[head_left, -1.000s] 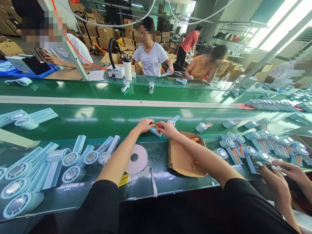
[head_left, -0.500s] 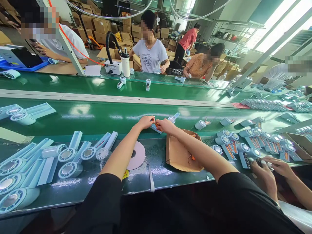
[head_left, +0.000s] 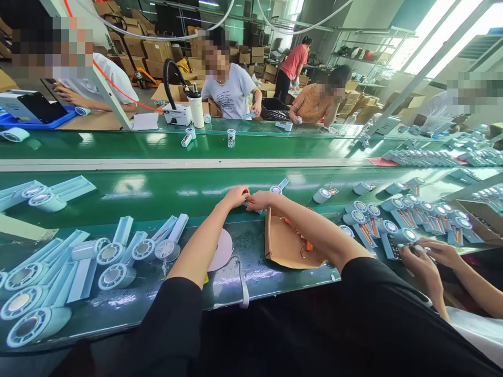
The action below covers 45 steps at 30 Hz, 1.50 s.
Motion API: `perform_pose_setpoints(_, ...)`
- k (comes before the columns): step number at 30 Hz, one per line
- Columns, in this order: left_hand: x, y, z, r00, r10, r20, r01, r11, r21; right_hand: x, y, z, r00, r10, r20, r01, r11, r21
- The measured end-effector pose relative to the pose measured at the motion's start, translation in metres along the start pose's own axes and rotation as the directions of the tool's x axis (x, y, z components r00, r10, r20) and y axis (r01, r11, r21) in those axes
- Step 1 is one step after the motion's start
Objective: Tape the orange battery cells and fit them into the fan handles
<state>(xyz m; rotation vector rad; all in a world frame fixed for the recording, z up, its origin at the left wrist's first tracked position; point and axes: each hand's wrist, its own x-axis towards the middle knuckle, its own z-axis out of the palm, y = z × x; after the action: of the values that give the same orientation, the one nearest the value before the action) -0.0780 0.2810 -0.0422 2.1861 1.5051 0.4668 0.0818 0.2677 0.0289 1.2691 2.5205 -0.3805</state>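
My left hand [head_left: 237,197] and my right hand [head_left: 261,200] meet over the green belt, fingertips close together and pinched. Just beneath them shows part of a light-blue handheld fan housing [head_left: 257,211], with a bit of orange by the fingers. Whatever small piece is between the fingertips is hidden. Behind my right hand lies another light-blue fan housing [head_left: 282,184], its handle pointing away. Under my right forearm is a shallow cardboard tray [head_left: 283,246] holding a few orange parts with wires [head_left: 308,245].
A pale tape roll [head_left: 222,250] lies beside my left forearm. Many fan housings [head_left: 113,275] crowd the bench's left, and wired ones [head_left: 363,230] cluster on the right. A co-worker's hands [head_left: 426,262] work at the right. Across the belt [head_left: 165,180] sit several people.
The view has shifted slightly, so the background sits differently. My hands stay together over the same fan housing; the right hand's fingers have turned down and now cover more of the orange.
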Motion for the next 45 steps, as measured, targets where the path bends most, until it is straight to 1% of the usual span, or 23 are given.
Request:
perform_pose_setpoints(3,-0.013,0.007,0.004,0.998,0.051,-0.038,-0.050,0.999,0.022,-0.038,0.022,-0.005,0.988,-0.007,-0.152,0.019,0.997,0.080)
perform_pose_setpoints(5,-0.025,0.008,0.007,0.994,0.085,-0.066,-0.083,0.996,0.032,-0.075,0.042,0.002,0.966,0.046,-0.256,-0.013,0.992,0.126)
perform_pose_setpoints(8,-0.037,0.009,0.011,0.990,0.105,-0.095,-0.101,0.994,0.044,-0.125,0.067,0.029,0.945,0.148,-0.293,-0.097,0.978,0.183)
perform_pose_setpoints(10,-0.034,0.012,0.012,0.991,0.092,-0.099,-0.087,0.995,0.054,-0.144,0.074,0.051,0.942,0.192,-0.277,-0.137,0.969,0.205)
perform_pose_setpoints(13,-0.019,0.024,0.008,0.996,0.044,-0.080,-0.037,0.996,0.079,-0.146,0.072,0.076,0.931,0.228,-0.284,-0.165,0.959,0.228)
perform_pose_setpoints(16,-0.016,0.044,-0.002,0.998,0.004,-0.064,0.003,0.994,0.110,-0.135,0.070,0.084,0.916,0.259,-0.307,-0.170,0.942,0.288)
perform_pose_setpoints(18,-0.036,0.055,-0.011,0.998,-0.003,-0.068,0.012,0.992,0.128,-0.134,0.073,0.083,0.909,0.274,-0.313,-0.160,0.925,0.345)
perform_pose_setpoints(20,-0.078,0.057,-0.019,0.999,-0.004,-0.053,0.012,0.990,0.142,-0.142,0.077,0.082,0.889,0.294,-0.351,-0.094,0.867,0.489)
perform_pose_setpoints(21,-0.105,0.054,-0.022,0.999,-0.007,-0.036,0.013,0.988,0.151,-0.149,0.078,0.082,0.871,0.314,-0.377,-0.013,0.783,0.622)
perform_pose_setpoints(22,-0.134,0.048,-0.024,1.000,-0.009,0.009,0.007,0.986,0.166,-0.157,0.078,0.083,0.854,0.342,-0.393,0.097,0.637,0.765)
perform_pose_setpoints(24,-0.189,0.030,-0.025,0.997,-0.002,0.071,-0.015,0.970,0.243,-0.175,0.070,0.085,0.848,0.389,-0.361,0.310,0.190,0.932)
perform_pose_setpoints(25,-0.212,0.021,-0.023,0.995,-0.016,0.094,-0.012,0.954,0.298,-0.183,0.062,0.086,0.866,0.387,-0.317,0.355,-0.029,0.934)
perform_pose_setpoints(26,-0.231,0.012,-0.021,0.993,-0.044,0.106,0.003,0.935,0.355,-0.190,0.053,0.086,0.892,0.366,-0.267,0.353,-0.191,0.916)
perform_pose_setpoints(27,-0.246,0.005,-0.017,0.992,-0.066,0.107,0.017,0.915,0.403,-0.195,0.044,0.086,0.914,0.341,-0.219,0.330,-0.311,0.892)
perform_pose_setpoints(28,-0.257,-0.001,-0.013,0.991,-0.082,0.103,0.028,0.898,0.440,-0.199,0.034,0.086,0.931,0.316,-0.182,0.305,-0.397,0.866)
perform_pose_setpoints(30,-0.268,-0.005,-0.005,0.992,-0.093,0.080,0.043,0.877,0.479,-0.204,0.016,0.086,0.948,0.279,-0.151,0.273,-0.478,0.834)
perform_pose_setpoints(32,-0.273,-0.004,0.000,0.993,-0.112,0.044,0.076,0.866,0.495,-0.206,0.003,0.088,0.954,0.252,-0.161,0.266,-0.471,0.841)
perform_pose_setpoints(35,-0.277,0.000,-0.001,0.989,-0.147,0.011,0.124,0.865,0.486,-0.207,-0.008,0.093,0.955,0.223,-0.195,0.271,-0.395,0.878)
perform_pose_setpoints(37,-0.279,0.006,-0.004,0.993,-0.114,-0.025,0.113,0.880,0.462,-0.207,-0.012,0.096,0.935,0.251,-0.252,0.322,-0.300,0.898)
perform_pose_setpoints(39,-0.281,0.017,-0.009,0.992,-0.027,-0.121,0.079,0.892,0.445,-0.207,-0.017,0.097,0.904,0.284,-0.321,0.375,-0.162,0.913)
perform_pose_setpoints(41,-0.280,0.033,-0.012,0.966,0.092,-0.240,0.024,0.897,0.441,-0.206,-0.024,0.097,0.893,0.277,-0.355,0.387,-0.069,0.919)
perform_pose_setpoints(42,-0.279,0.043,-0.014,0.944,0.152,-0.292,-0.009,0.897,0.441,-0.206,-0.028,0.097,0.897,0.262,-0.357,0.384,-0.058,0.922)
perform_pose_setpoints(45,-0.274,0.073,-0.017,0.864,0.286,-0.413,-0.080,0.890,0.448,-0.202,-0.045,0.097,0.917,0.217,-0.336,0.363,-0.098,0.927)
